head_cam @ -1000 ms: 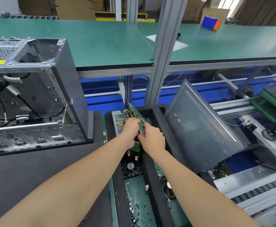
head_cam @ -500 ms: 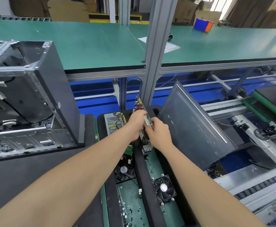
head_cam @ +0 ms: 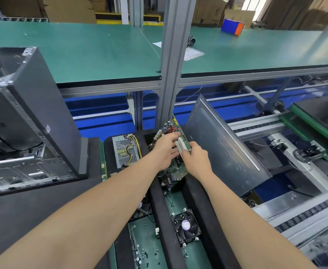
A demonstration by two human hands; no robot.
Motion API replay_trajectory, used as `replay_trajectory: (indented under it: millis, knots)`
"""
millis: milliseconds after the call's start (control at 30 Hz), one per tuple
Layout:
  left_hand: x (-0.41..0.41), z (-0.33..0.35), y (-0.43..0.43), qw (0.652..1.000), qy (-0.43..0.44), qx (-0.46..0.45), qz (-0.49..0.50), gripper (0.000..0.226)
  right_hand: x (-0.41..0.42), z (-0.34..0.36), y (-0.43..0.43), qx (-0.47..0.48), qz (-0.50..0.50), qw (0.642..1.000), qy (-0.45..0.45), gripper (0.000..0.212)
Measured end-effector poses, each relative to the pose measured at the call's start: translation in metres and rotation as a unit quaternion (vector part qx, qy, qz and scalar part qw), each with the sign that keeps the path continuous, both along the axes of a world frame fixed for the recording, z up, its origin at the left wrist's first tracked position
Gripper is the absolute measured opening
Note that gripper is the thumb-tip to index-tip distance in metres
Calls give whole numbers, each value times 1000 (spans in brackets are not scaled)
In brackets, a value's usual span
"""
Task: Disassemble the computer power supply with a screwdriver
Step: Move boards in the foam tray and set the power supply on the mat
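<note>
A green circuit board (head_cam: 170, 126) stands tilted on edge between two black foam rails. My right hand (head_cam: 197, 159) grips its near right edge by the white slots. My left hand (head_cam: 164, 151) lies against the board's left face with the fingers stretched out. The power supply (head_cam: 124, 150), a silver perforated box with yellow wires, lies in the foam tray just left of my hands, and neither hand touches it. No screwdriver is in view.
An open computer case (head_cam: 33, 117) stands on the black mat at left. A grey side panel (head_cam: 222, 150) leans right of the board. A cooling fan (head_cam: 186, 226) and loose screws (head_cam: 142, 253) lie below. An aluminium post (head_cam: 171, 55) rises behind; a conveyor (head_cam: 305, 212) runs right.
The board has been raised and swung more upright and rightward, toward the side panel. My left hand's fingers have gone from curled on the board to stretched out along it.
</note>
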State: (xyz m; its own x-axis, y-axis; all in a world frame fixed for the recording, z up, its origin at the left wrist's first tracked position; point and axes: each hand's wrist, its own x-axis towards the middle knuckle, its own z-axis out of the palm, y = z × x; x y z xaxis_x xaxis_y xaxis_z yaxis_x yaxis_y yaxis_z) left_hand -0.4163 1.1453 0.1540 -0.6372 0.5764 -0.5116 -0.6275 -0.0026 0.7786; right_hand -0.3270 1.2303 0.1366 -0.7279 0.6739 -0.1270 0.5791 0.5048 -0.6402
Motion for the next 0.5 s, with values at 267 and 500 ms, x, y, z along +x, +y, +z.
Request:
replay_trajectory:
  millis: [267, 500]
  knots:
    - [-2, -12, 0, 998, -9, -6, -60, 35, 6, -8, 4, 69, -49, 995, -50, 19]
    - [-29, -11, -42, 958, 242, -120, -95, 21, 7, -15, 4, 134, -61, 985, -90, 36]
